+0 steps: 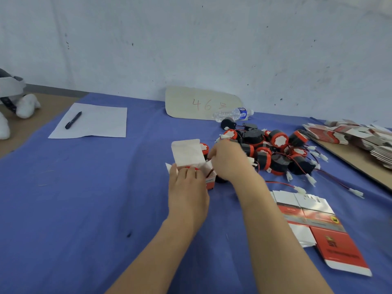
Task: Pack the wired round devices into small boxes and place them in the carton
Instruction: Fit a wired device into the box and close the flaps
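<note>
Head view: your left hand grips the box, thumb on its left side and fingers curled over its near edge. The box stands on the cloth, mouth up, with its white lid flap raised on the far side and smaller flaps splayed out.

Your right hand is at the right edge of the box mouth with fingers bent. It is motion-blurred and its fingertips are hidden, so I cannot tell whether it grasps anything. A red wire shows at the mouth just under that hand.

One device, red-capped with a white centre, lies touching the far side of the box, partly hidden by the flap. The pile of black-and-red devices lies to the right of the box, their red-and-black leads and white plugs trailing toward you.

Flat blanks lie to the right of the box and nearer you. A stack of further blanks lies well to the right of the box, beyond the pile.

A bottle lies on its side beyond the box, and a card marked "46" leans at the wall behind it. Well to the left of the box and farther back, a sheet carries a pen.
</note>
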Available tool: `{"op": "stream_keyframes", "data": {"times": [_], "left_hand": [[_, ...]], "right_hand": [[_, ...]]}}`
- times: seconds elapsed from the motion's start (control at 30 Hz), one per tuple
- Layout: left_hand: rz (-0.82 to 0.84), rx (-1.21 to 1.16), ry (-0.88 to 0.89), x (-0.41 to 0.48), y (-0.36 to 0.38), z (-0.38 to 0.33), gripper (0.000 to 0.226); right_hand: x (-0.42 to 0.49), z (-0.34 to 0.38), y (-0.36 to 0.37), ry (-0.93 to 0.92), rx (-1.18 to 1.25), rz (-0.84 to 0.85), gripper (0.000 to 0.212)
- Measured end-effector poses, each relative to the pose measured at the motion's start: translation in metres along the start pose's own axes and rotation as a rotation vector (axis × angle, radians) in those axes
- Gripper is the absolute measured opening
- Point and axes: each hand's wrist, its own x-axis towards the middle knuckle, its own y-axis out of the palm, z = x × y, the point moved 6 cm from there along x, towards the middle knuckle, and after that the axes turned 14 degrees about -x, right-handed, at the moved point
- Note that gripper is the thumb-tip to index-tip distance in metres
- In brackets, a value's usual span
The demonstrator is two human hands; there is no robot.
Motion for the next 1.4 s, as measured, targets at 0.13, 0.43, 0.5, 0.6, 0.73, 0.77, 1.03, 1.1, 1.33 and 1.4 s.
{"op": "stream_keyframes", "data": {"times": [0.13,0.43,0.5,0.6,0.73,0.77,1.03,1.1,1.33,1.4], "left_hand": [[0.049,0.078,-0.034,-0.001,0.002,-0.001,0.030],[-0.046,-0.119,-0.053,0.001,-0.006,0.013,0.026],[-0.088,-0.205,-0.064,0.003,-0.009,0.016,0.017],[-0.097,-0.235,-0.084,0.003,-0.008,0.021,0.015],[-0.094,-0.207,-0.072,0.002,-0.003,0.021,0.017],[-0.096,-0.198,-0.066,0.002,-0.002,0.020,0.017],[-0.115,-0.153,-0.054,0.002,0.000,0.018,0.052],[-0.115,-0.165,-0.041,0.002,0.000,0.018,0.056],[-0.086,-0.150,-0.052,0.003,0.002,0.018,0.040],[-0.081,-0.146,-0.056,0.003,0.002,0.018,0.037]], "right_hand": [[-0.007,-0.035,-0.011,0.111,-0.010,0.048,0.010],[-0.021,0.002,-0.001,-0.186,0.495,0.157,0.018],[-0.016,0.002,-0.002,-0.208,0.381,0.027,0.012],[-0.010,0.006,-0.001,-0.226,0.306,-0.070,0.011],[-0.001,0.006,0.012,-0.110,0.371,-0.133,0.010],[0.000,0.002,0.016,-0.037,0.487,-0.150,0.014],[0.011,-0.016,0.051,0.292,0.984,-0.091,0.034],[0.012,-0.017,0.052,0.294,0.932,-0.116,0.039],[0.010,-0.011,0.051,0.243,0.717,-0.071,0.034],[0.010,-0.009,0.044,0.198,0.547,-0.068,0.033]]}}
